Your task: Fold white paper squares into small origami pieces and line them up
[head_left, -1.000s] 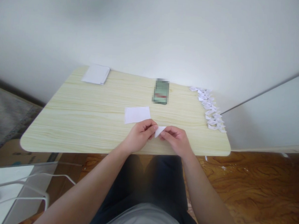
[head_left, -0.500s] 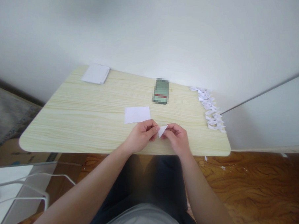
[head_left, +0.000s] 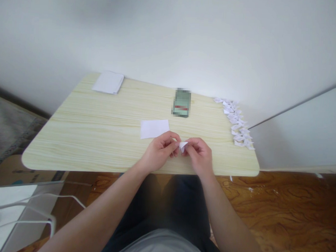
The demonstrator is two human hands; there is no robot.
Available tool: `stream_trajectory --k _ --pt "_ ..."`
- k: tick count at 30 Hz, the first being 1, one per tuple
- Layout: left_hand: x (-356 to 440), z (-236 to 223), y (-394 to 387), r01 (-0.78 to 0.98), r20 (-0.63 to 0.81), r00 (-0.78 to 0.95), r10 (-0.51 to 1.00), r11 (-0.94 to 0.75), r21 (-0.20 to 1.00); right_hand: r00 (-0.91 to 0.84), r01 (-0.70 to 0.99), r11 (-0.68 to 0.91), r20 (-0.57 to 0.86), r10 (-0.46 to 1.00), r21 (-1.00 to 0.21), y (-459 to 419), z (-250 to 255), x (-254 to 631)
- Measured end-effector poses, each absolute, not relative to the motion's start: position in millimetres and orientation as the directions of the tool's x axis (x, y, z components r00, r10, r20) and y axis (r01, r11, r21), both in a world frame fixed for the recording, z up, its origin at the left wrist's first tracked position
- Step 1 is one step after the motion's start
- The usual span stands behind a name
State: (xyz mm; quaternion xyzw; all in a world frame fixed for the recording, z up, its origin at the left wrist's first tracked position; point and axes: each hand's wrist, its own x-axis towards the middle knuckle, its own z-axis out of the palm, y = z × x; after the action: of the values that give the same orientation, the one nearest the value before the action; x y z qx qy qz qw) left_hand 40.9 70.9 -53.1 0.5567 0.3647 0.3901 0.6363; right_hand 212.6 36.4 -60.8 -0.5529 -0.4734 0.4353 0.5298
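Observation:
A small folded white paper piece (head_left: 182,145) is pinched between both hands above the near edge of the light wooden table (head_left: 100,138). My left hand (head_left: 160,151) grips its left side with fingers curled. My right hand (head_left: 200,156) pinches its right side. A flat white paper sheet (head_left: 154,128) lies on the table just beyond my left hand.
A row of several small folded paper pieces (head_left: 236,123) runs along the table's right edge. A green blurred card-like object (head_left: 181,102) lies at the back centre. A stack of white sheets (head_left: 108,82) sits at the back left corner. A white wire chair (head_left: 19,212) stands at lower left.
Both hands have drawn closer together around the folded piece, which now shows less between the fingers. The other things on the table have not moved.

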Motion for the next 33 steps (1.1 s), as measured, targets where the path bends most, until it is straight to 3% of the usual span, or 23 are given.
stream_trajectory --k 23,33 --pt "42.2 -62.3 66.6 0.067 0.030 0.322 0.946 -0.054 0.996 0.098 0.031 0.015 0.018 0.995 -0.999 36.4 -68.3 219.5" --pt "42.6 -55.3 65.1 0.257 0.129 0.329 0.936 -0.220 0.941 0.042 0.180 0.026 0.034 0.999 -0.983 34.7 -64.8 218.7"
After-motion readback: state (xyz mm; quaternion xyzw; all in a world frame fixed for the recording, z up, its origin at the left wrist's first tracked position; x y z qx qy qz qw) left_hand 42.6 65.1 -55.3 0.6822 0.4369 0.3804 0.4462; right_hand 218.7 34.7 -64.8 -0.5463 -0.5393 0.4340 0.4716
